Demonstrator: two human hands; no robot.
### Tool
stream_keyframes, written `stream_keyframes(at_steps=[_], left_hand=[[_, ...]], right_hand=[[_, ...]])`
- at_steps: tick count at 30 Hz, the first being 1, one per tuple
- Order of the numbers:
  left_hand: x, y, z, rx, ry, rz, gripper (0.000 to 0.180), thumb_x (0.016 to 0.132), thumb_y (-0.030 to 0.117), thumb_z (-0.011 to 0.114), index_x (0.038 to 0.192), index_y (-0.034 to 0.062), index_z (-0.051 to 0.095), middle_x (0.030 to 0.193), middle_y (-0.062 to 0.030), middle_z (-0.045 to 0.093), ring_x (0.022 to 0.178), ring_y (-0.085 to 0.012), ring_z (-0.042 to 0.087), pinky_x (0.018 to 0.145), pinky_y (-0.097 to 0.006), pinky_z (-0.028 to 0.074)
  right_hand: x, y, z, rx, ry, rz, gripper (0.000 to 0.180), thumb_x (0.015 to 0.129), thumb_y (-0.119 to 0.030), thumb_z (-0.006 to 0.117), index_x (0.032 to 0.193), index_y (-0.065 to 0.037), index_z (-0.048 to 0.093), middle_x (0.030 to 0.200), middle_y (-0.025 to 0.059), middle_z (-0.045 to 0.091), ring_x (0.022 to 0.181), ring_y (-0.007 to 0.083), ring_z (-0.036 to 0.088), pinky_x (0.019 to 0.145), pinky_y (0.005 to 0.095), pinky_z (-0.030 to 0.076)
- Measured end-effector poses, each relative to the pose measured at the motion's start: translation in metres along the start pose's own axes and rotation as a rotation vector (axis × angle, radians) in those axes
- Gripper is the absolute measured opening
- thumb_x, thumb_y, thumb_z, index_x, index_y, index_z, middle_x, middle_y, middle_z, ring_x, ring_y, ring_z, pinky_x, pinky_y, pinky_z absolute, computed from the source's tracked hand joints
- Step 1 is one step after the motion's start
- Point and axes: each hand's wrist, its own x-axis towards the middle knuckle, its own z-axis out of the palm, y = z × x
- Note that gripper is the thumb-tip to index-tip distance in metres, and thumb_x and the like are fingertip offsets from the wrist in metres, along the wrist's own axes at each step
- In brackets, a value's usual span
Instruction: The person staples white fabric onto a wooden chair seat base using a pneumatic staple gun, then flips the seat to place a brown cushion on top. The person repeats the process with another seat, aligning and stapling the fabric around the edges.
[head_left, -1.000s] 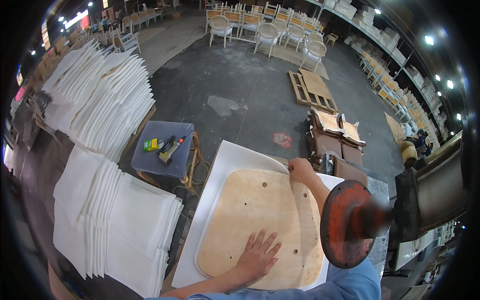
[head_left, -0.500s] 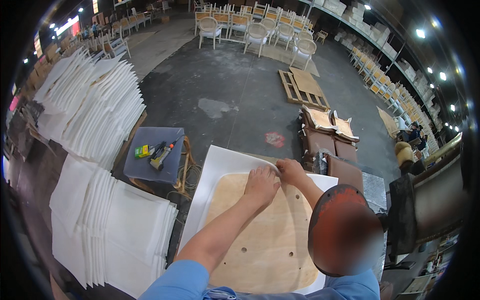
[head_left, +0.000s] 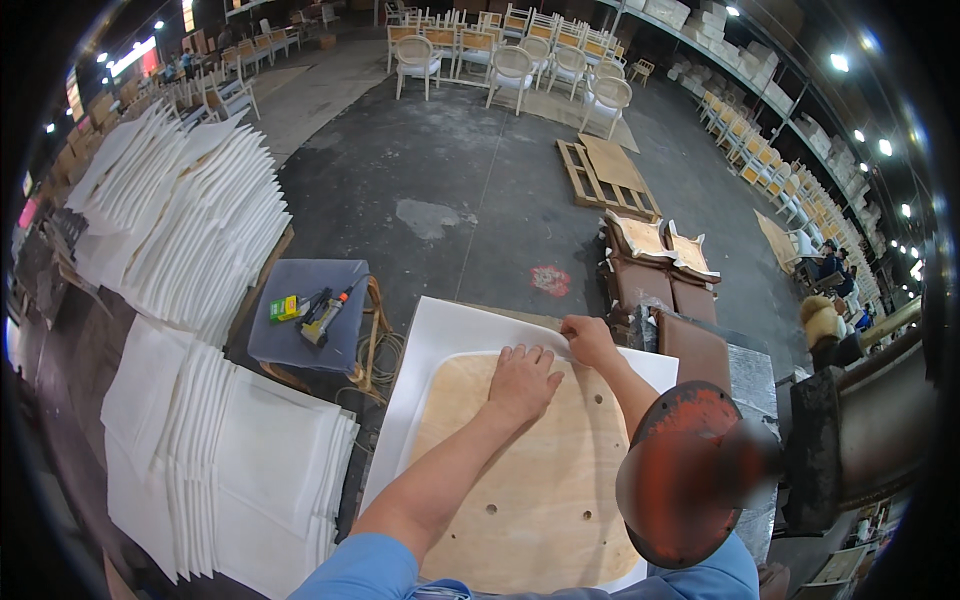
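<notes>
A pale plywood seat panel (head_left: 540, 470) with rounded corners and small holes lies on a larger white padding sheet (head_left: 440, 325) in front of me. My left hand (head_left: 523, 383) rests open near the panel's far edge, palm down and fingers stretched. At the sheet's far edge, my right hand (head_left: 590, 342) is closed with its fingers curled on the white sheet's margin. The sheet extends past the panel on its left, far and right sides. A round red and black disc-shaped machine part (head_left: 680, 470), blurred at its middle, hides part of my right forearm.
Stacks of white sheets (head_left: 180, 210) stand at the left. A blue-topped stool (head_left: 300, 345) holds a power tool (head_left: 325, 320) and a green-yellow box (head_left: 284, 309). Brown upholstered seats (head_left: 690, 345) are piled at the right. Beyond are a wooden pallet (head_left: 580, 180) and chairs (head_left: 510, 70).
The sheet's far edge, raised between my hands before, now lies lower. My left hand has slid slightly back onto the panel, and my right hand has shifted apart from it, to the right.
</notes>
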Motion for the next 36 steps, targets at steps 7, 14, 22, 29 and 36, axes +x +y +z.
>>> stream_keyframes(at_steps=[7,14,22,29,36], left_hand=[[-0.002,0.003,0.01,0.055,0.144,0.035,0.053,0.111,0.041,0.059,0.146,0.0021,0.069,0.15,-0.017,0.068,0.143,-0.0414,0.058,0.129,-0.059,0.035],[-0.004,0.002,0.009,0.029,0.135,0.028,0.049,0.11,0.039,0.061,0.141,0.0029,0.072,0.149,-0.0171,0.069,0.144,-0.0425,0.057,0.128,-0.062,0.034],[0.0,0.005,0.003,0.004,0.087,0.017,0.05,0.11,0.041,0.064,0.143,0.0036,0.071,0.15,-0.0172,0.069,0.146,-0.0438,0.057,0.125,-0.061,0.035],[-0.002,0.004,0.007,0.004,0.085,0.021,0.056,0.111,0.042,0.063,0.15,0.0024,0.066,0.152,-0.0176,0.068,0.148,-0.0432,0.056,0.127,-0.06,0.035],[-0.001,0.001,0.008,-0.005,0.033,-0.011,0.056,0.112,0.044,0.061,0.15,0.0027,0.066,0.151,-0.0167,0.069,0.15,-0.0416,0.055,0.127,-0.06,0.034]], right_hand=[[0.042,-0.02,-0.009,-0.078,-0.368,-0.137,0.025,0.089,-0.013,0.073,0.111,-0.01,0.083,0.103,0.018,0.083,0.1,0.0392,0.079,0.086,0.0486,0.061],[0.044,-0.041,0.003,-0.032,-0.273,-0.281,0.021,0.091,-0.011,0.07,0.109,-0.008,0.08,0.101,0.0218,0.079,0.094,0.0455,0.075,0.082,0.0503,0.059],[0.036,-0.033,0.009,0.069,-0.047,-0.205,0.016,0.094,-0.01,0.069,0.106,-0.008,0.08,0.095,0.0231,0.077,0.091,0.0476,0.074,0.079,0.0517,0.059],[0.037,0.004,-0.028,-0.113,-0.442,-0.089,0.024,0.091,-0.007,0.07,0.111,-0.007,0.083,0.106,0.0214,0.082,0.1,0.0397,0.079,0.088,0.0464,0.061],[0.009,0.021,-0.036,-0.147,-0.288,-0.172,0.018,0.089,-0.007,0.075,0.106,-0.005,0.082,0.1,0.0219,0.081,0.094,0.0405,0.078,0.084,0.0468,0.061]])
